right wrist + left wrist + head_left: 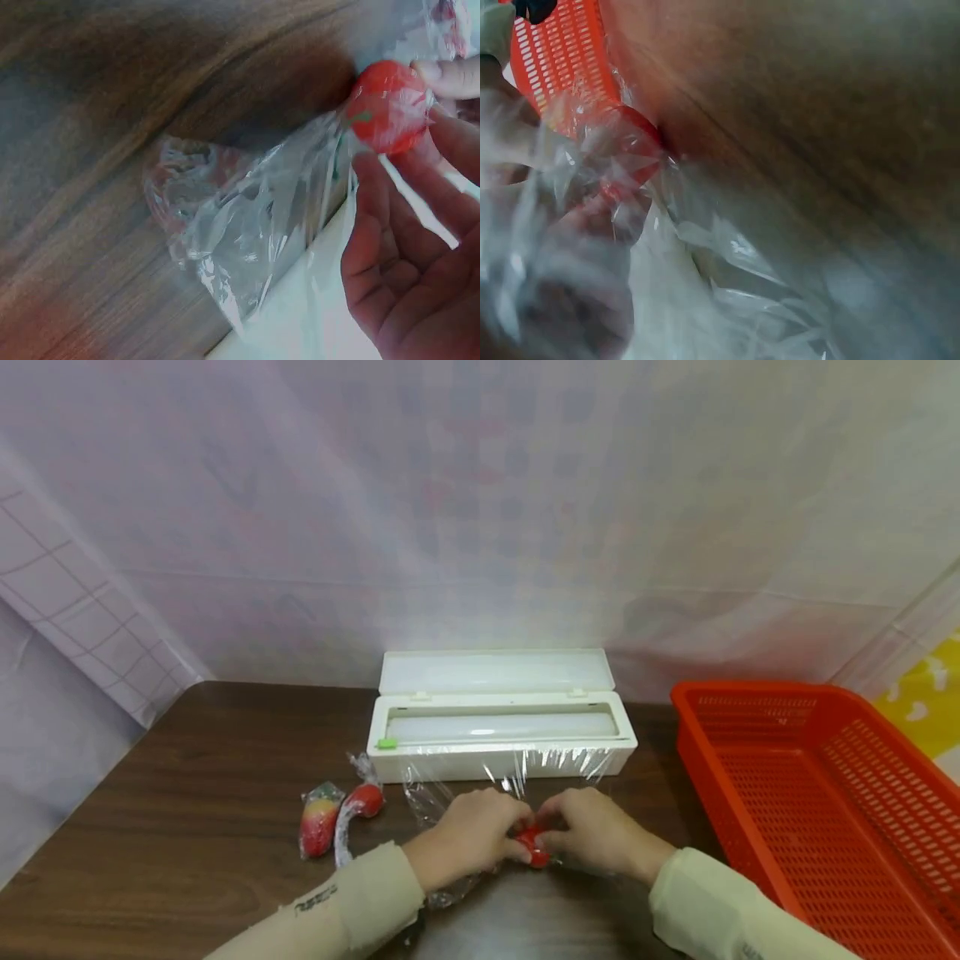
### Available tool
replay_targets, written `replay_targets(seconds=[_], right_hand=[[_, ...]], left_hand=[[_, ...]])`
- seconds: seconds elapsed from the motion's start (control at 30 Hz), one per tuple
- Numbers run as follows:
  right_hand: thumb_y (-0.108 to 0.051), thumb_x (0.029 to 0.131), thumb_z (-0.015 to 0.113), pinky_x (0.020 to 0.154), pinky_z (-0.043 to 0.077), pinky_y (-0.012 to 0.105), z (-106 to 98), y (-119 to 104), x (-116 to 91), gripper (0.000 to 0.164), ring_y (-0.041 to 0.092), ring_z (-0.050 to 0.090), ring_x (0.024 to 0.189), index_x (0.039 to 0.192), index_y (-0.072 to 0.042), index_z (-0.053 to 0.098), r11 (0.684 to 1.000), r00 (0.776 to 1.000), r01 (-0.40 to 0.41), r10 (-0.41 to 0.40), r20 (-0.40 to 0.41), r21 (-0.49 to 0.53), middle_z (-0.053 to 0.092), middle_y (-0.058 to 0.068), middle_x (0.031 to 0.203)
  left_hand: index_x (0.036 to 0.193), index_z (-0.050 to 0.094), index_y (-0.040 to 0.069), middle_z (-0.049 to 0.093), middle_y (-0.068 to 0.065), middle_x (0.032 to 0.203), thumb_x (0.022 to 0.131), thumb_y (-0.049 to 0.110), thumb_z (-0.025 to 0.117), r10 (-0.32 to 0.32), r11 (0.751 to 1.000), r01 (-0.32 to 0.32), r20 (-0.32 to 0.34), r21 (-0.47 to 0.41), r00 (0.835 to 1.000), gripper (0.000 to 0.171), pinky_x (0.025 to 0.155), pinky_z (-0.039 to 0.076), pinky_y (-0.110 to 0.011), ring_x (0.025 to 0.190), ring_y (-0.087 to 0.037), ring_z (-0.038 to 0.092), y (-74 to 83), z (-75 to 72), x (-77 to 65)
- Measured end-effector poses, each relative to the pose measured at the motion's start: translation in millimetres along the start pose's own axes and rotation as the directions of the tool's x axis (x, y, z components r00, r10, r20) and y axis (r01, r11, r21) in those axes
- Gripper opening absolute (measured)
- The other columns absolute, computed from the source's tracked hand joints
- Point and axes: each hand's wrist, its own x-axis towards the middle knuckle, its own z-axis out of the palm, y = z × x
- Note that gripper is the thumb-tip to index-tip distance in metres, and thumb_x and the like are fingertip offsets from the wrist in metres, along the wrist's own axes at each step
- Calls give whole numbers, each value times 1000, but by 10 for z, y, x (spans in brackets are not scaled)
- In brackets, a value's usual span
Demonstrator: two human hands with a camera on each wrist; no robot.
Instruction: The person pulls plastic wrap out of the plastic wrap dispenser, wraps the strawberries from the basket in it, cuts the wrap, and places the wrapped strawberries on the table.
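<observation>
A small red tomato [534,847] is between both hands, in front of the white cling film dispenser. My left hand [476,827] grips its left side with thumb and fingers. From the other side, my right hand [596,827] pinches it. In the right wrist view, clear cling film [247,217] covers the tomato [386,105], whose green mark shows through, and trails off crumpled. The film runs from the dispenser [495,764] down to the hands. In the left wrist view, film blurs the fingers and part of the tomato.
Left of the hands lie a film-wrapped red-and-yellow fruit [319,822] and a wrapped red round piece [365,800] with twisted film tails. A red plastic basket [738,802] stands on the right. The dispenser lid [497,671] is raised against a pale curtain [480,527].
</observation>
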Motion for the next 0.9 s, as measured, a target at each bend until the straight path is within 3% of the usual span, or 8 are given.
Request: replay_targets(seconds=[0.1,0.2,0.33,0.4,0.5,0.6,0.7,0.9], right_hand=[[-19,80,73,70,51,26,36,-58,-30,14,7,62,79,93,-16,70,987,984,62,-85,-157,-147,70,-7,86],[-14,74,76,69,50,27,70,-77,-59,14,8,59,75,85,-18,67,913,895,188,-311,-320,-361,65,-9,80],[-13,72,72,63,44,26,110,-58,-95,12,11,54,70,78,-18,63,661,708,367,-655,-264,-654,59,-8,74],[-16,75,65,61,41,26,143,-49,-117,7,12,52,71,80,-18,63,532,659,399,-733,-169,-747,59,-7,76],[-17,80,54,62,42,26,213,-44,-155,15,13,54,76,92,-16,65,439,671,374,-736,-88,-817,60,-4,84],[-14,82,52,67,47,27,294,-36,-180,27,14,56,82,107,-14,62,472,738,329,-669,-89,-818,59,-1,93],[-10,83,50,72,51,28,360,-21,-179,33,16,57,87,115,-11,57,505,776,299,-622,-101,-809,57,2,100],[-10,86,46,74,50,30,411,45,-105,25,17,54,86,109,-10,55,547,770,287,-620,-150,-786,52,2,96]], left_hand=[[94,71,26,72,13,84,70,46,76,-14,999,14,3,-35,1000,32,61,46,-21,74,-4,64,-53,5,33],[93,72,24,72,13,81,69,45,78,-42,995,43,19,-92,999,32,60,45,-19,71,-2,63,-93,4,68],[89,73,20,72,11,78,70,36,81,-58,974,68,54,-217,997,26,59,45,-16,65,1,59,-129,-10,96],[87,73,17,72,7,78,72,28,80,-48,955,67,73,-289,996,20,59,46,-16,64,0,59,-149,-21,106],[85,73,11,73,0,81,74,17,77,-34,924,69,97,-376,995,14,62,48,-16,68,-6,63,-188,-45,122],[86,72,5,74,-6,83,74,11,76,-35,892,87,123,-444,992,13,63,50,-17,71,-10,67,-232,-48,143],[88,72,1,74,-10,84,75,7,74,-58,841,140,171,-523,984,15,58,49,-18,67,-10,64,-282,-31,164],[91,72,-3,74,-12,80,77,5,73,-98,743,233,243,-627,965,16,46,40,-17,50,-7,51,-345,-9,190]])
